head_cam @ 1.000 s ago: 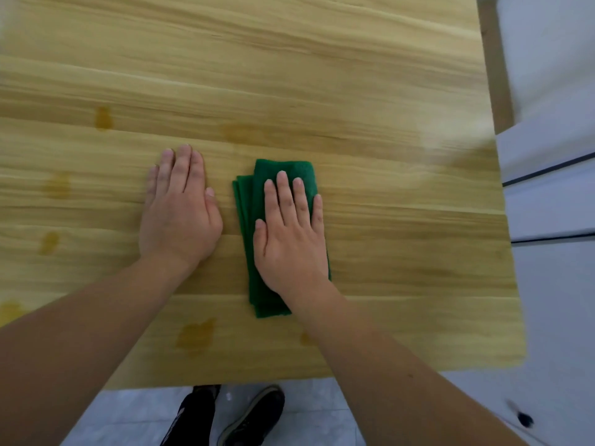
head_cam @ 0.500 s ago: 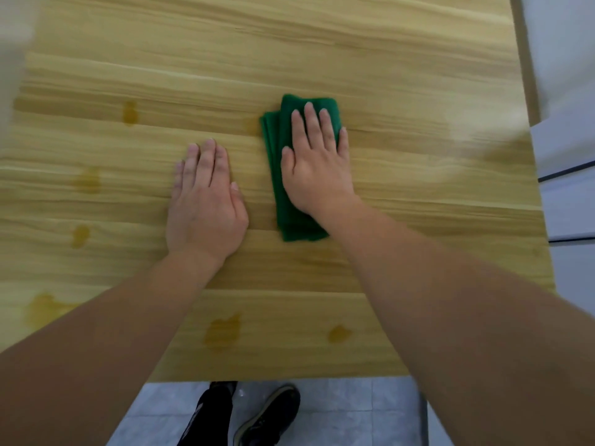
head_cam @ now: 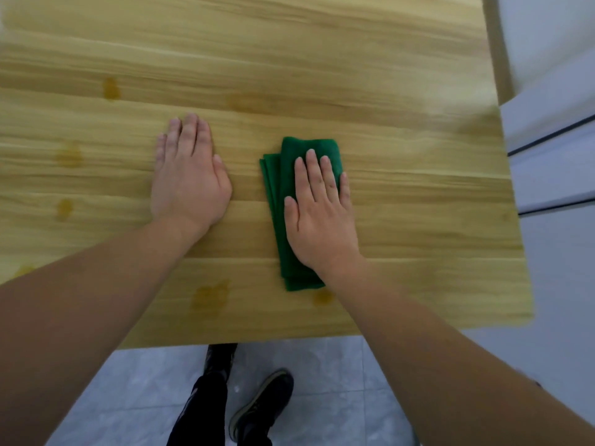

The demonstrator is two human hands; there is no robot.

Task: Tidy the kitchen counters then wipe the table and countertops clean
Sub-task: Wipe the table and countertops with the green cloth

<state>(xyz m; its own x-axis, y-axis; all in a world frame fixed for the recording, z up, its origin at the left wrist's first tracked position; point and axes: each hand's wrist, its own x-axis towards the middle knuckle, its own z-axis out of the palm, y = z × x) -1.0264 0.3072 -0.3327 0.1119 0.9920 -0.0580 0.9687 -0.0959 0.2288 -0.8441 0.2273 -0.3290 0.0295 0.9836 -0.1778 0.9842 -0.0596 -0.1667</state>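
Note:
A folded green cloth (head_cam: pixel 291 156) lies on the light wooden table (head_cam: pixel 322 59). My right hand (head_cam: pixel 320 214) presses flat on the cloth with straight fingers, covering its middle. Flat on the bare wood to the left of the cloth rests my left hand (head_cam: pixel 190 178), a short gap away from it. Several brownish stains mark the table: one (head_cam: pixel 111 88) at the far left, one (head_cam: pixel 211 294) near the front edge, and a small one (head_cam: pixel 323 297) just below the cloth.
The table's front edge runs across the lower part of the view, its right edge beside white cabinet fronts (head_cam: pixel 553 162). Grey floor tiles (head_cam: pixel 128 397) and my dark shoes (head_cam: pixel 260 403) show below the table.
My right hand has dragged the green cloth back toward me, from farther up the table to near the front edge. My left hand has stayed flat on the wood.

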